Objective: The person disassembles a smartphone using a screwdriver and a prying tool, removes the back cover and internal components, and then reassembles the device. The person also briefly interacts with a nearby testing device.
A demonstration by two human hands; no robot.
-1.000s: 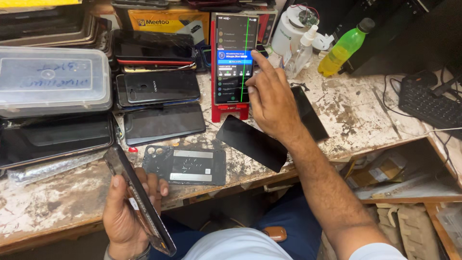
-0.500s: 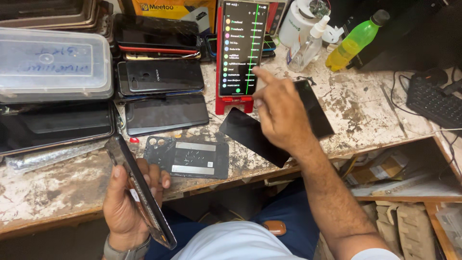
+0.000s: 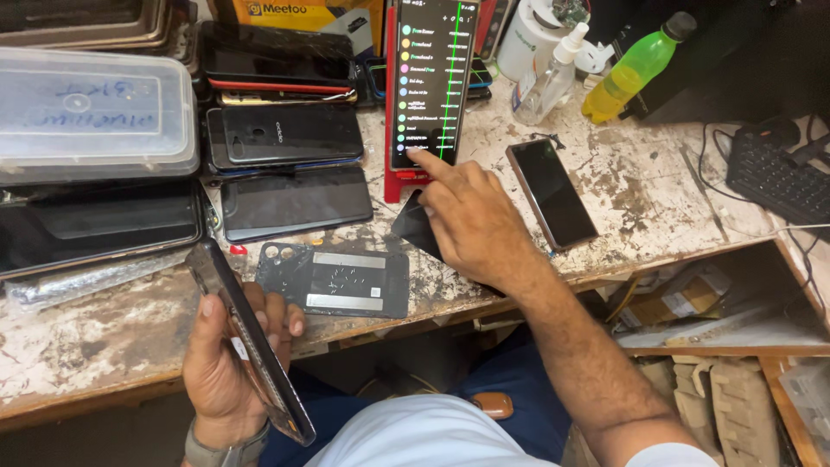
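Your right hand (image 3: 471,223) hides most of the dark panel (image 3: 413,227) beside the red stand (image 3: 399,186). The lit phone (image 3: 432,82) on that stand: top cropped, list text too small to read.

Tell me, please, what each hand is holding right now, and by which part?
The left hand holds a dark phone edge-on, its grip around the lower half. The right hand holds nothing; its forefinger touches the propped phone's screen.
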